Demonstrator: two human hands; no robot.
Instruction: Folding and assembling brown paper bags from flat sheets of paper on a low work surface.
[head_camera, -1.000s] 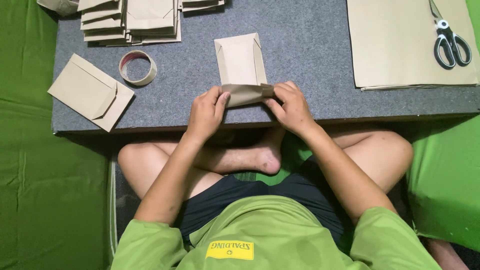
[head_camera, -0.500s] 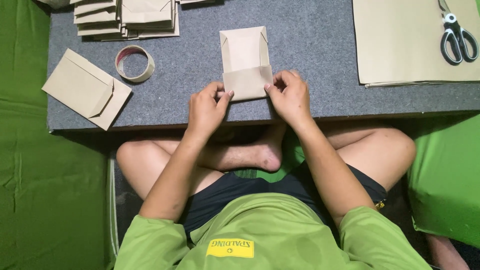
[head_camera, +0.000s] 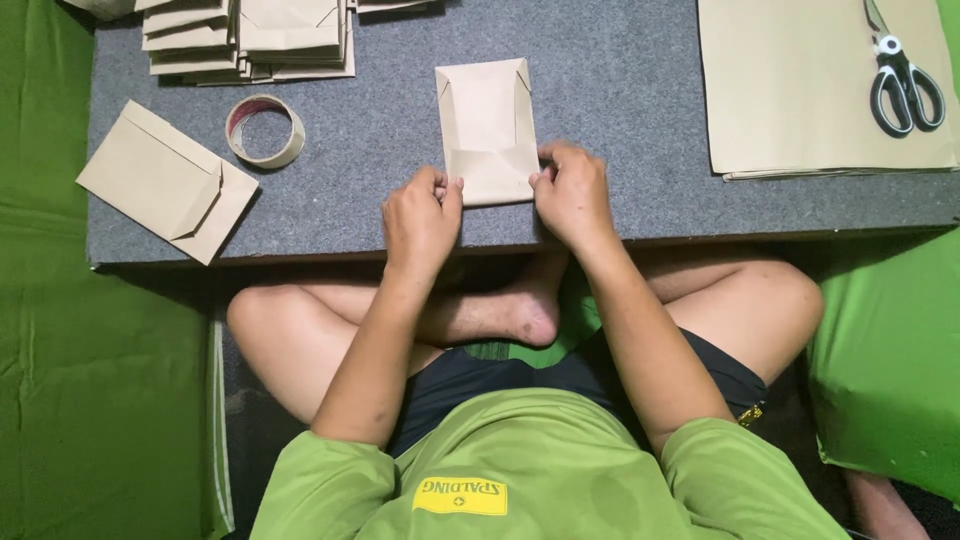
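A folded brown paper envelope lies flat on the grey table in front of me, its bottom flap folded up. My left hand presses the lower left corner of that envelope with its fingertips. My right hand presses the lower right corner the same way. Both hands rest on the table near its front edge.
A finished brown envelope lies at the left edge, beside a roll of tape. A stack of envelopes sits at the back left. Brown paper sheets with scissors on them lie at the right. Green cloth surrounds the table.
The bottom flap was being lifted and folded a second ago; it now lies flat on the envelope, which has been pushed a little farther onto the table, with both hands pressing its lower corners.
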